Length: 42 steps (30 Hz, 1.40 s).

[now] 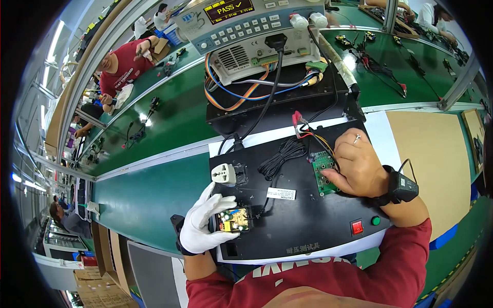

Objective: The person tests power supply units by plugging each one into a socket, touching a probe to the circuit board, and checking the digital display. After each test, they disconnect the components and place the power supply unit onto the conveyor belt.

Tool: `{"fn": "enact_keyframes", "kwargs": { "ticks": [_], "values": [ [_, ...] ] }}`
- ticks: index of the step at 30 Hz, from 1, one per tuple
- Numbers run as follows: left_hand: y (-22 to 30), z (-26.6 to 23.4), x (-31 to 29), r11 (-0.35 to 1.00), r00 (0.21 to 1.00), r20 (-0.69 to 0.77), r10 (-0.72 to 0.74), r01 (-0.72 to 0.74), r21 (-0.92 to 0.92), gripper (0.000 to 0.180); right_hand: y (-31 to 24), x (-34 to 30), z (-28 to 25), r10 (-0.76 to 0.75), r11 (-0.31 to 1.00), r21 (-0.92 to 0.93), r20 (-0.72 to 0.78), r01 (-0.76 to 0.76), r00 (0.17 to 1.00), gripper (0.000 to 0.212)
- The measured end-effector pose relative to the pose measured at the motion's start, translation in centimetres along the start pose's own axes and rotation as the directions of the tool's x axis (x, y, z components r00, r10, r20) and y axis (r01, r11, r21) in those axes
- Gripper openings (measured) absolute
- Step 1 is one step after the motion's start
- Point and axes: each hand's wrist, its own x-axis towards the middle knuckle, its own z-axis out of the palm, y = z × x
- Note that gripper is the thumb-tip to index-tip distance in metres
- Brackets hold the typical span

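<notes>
My left hand (201, 224), in a white glove, has its thumb and fingers around a small power adapter (234, 220) whose circuit board lies exposed. The adapter sits at the left front of a black test box (287, 226). Its black cable runs back to a coiled bundle (281, 158) and carries a white label (281, 193). My bare right hand (358, 167) is closed over a green circuit board (322, 172) on the box's right side, thumb across the board. Whatever its curled fingers hold is hidden. Red, yellow and black wires (316, 136) lead behind it.
A white socket (224, 174), red rocker switch (357, 227) and green button (376, 220) are on the box. Behind stands a bench tester (246, 31) with a lit screen and looped ribbon wires. A cardboard sheet (429, 164) lies right. A person in red (123, 66) works across the line.
</notes>
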Motion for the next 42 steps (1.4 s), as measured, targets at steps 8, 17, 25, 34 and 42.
{"fn": "enact_keyframes", "kwargs": {
  "ticks": [8, 17, 25, 34, 42],
  "values": [
    [0.6, 0.9, -0.5, 0.999, 0.997, -0.077, 0.028, -0.025, 0.037, 0.081, -0.9, 0.4, -0.9, 0.109, 0.987, 0.138, -0.216, -0.08, 0.97, 0.018],
    [6.2, 2.4, -1.2, 0.992, 0.705, -0.697, -0.128, 0.08, -0.101, 0.087, -4.5, -1.9, -9.0, -0.125, 0.981, 0.006, -0.748, 0.194, 0.652, 0.041],
    [5.1, -11.0, 1.8, 0.99, 0.598, -0.79, -0.139, 0.052, -0.134, 0.054, -5.0, 4.9, -9.6, 0.096, 0.975, 0.178, 0.216, -0.136, 0.972, 0.023],
    [-11.3, -23.0, 7.0, 0.792, 0.218, -0.976, -0.004, 0.597, 0.13, 0.042, 9.2, 2.9, -7.2, 0.66, 0.751, 0.254, -0.32, -0.609, 0.68, 0.018],
    [-24.5, -14.3, 14.3, 0.696, 0.6, -0.64, -0.48, 0.705, 0.138, 0.051, 21.3, -4.3, -0.4, 0.765, 0.375, -0.68, -0.156, -0.63, 0.624, 0.026]
  ]
}}
